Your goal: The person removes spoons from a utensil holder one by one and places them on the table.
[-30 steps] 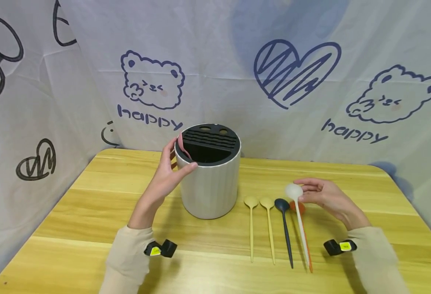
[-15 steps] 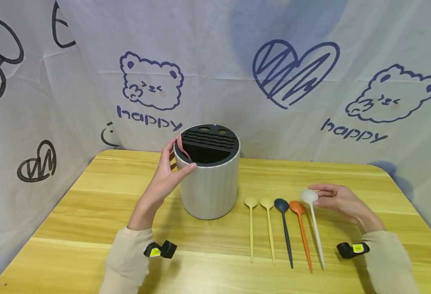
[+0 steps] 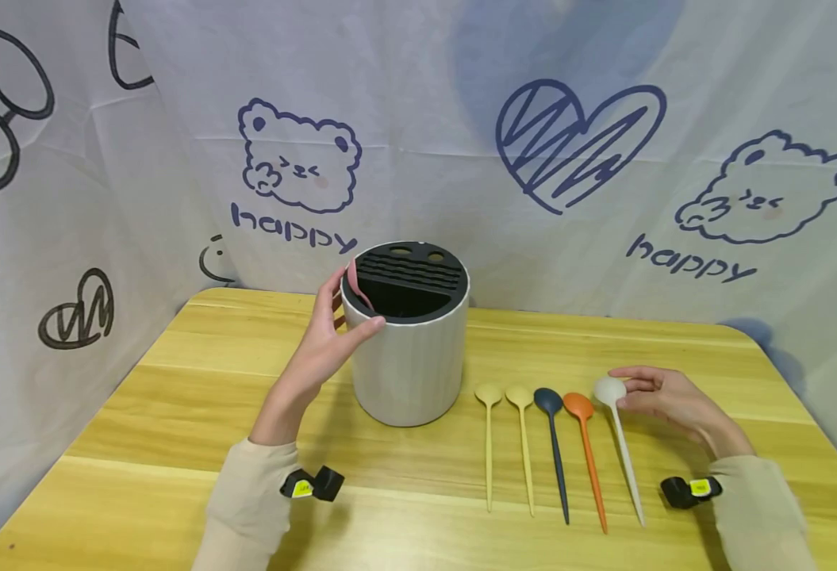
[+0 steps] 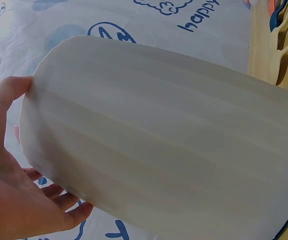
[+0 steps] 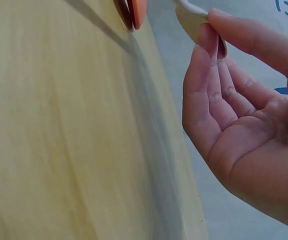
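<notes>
My left hand (image 3: 318, 349) grips the rim of a white ribbed utensil holder (image 3: 411, 369), thumb in front and fingers around the far left side. Its black lid (image 3: 407, 279) has a large opening, wavy slots and two round holes. A pink spoon (image 3: 353, 279) leans out of the opening at the left. To the right, my right hand (image 3: 668, 403) pinches the edge of a white spoon's bowl (image 3: 608, 389) between thumb and fingers. The handle points toward me, close over the table. In the right wrist view the pinched white spoon (image 5: 190, 22) shows at the fingertips.
Left of the white spoon lie an orange spoon (image 3: 578, 405), a dark blue spoon (image 3: 548, 400) and two yellow spoons (image 3: 520, 396), side by side on the wooden table (image 3: 175, 412). A printed cloth (image 3: 418, 182) hangs behind the table.
My right hand has carried the white spoon rightward from above the orange spoon and lowered it beside that one. The left hand stays on the holder.
</notes>
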`<state>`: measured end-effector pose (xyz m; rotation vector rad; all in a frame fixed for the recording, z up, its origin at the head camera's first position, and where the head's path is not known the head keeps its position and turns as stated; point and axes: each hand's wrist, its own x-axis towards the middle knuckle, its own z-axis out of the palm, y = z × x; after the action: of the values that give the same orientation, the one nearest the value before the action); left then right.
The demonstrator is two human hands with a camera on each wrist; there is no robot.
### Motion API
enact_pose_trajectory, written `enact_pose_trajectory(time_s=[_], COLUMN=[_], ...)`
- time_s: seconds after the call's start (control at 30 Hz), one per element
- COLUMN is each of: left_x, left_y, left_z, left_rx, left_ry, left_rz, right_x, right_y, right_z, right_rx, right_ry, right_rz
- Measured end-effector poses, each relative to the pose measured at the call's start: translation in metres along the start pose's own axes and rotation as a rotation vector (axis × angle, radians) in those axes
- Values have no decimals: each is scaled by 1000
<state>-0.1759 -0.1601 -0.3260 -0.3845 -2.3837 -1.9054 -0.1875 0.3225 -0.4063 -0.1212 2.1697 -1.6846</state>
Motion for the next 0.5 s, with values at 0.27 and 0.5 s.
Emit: enact_pose_trajectory(time_s=[0.27, 0.5], left_x=[0, 0], left_y=[-1, -1], left_z=[0, 0], left_rx=[-2, -2], left_ry=[-2, -1], left_rz=[7, 4], right_x=[1, 2], right_y=[2, 5], right_z=[2, 2], right_rx=[16, 28], right_ry=[-18, -6], right_rz=[36, 59])
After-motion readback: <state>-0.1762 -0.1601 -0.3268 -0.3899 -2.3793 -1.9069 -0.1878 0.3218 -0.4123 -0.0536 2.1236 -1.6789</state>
